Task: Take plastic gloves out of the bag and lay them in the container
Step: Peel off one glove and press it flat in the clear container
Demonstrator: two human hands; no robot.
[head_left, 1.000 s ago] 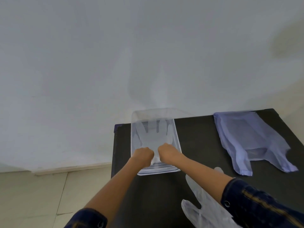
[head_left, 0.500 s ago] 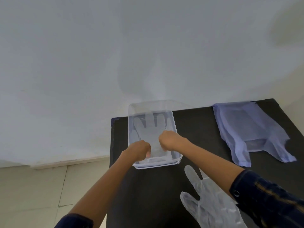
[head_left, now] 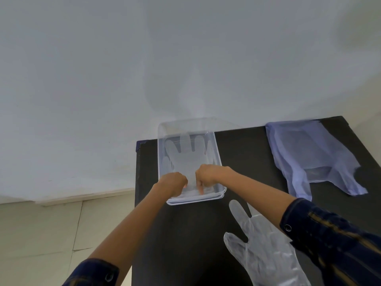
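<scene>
Head view: both hands down in the clear container at the far left of a black table.

From here I see the left hand (head_left: 173, 183) and right hand (head_left: 207, 174) curled, fingers pointing down at the cuff end of a plastic glove (head_left: 186, 156) that lies flat inside the container (head_left: 218, 162), its fingers toward the wall; I cannot tell whether they pinch the film or only press on it. The container sits at the table's (head_left: 243, 149) far left corner, its far end against the pale wall (head_left: 144, 58). A second glove (head_left: 266, 242) lies loose on the dark top near me, partly under my right sleeve (head_left: 334, 244). The lilac bag (head_left: 309, 155) lies flattened on the right, well apart from the container. Left of the table I see light floor tiles (head_left: 41, 234) and a pale skirting strip (head_left: 86, 196).
</scene>
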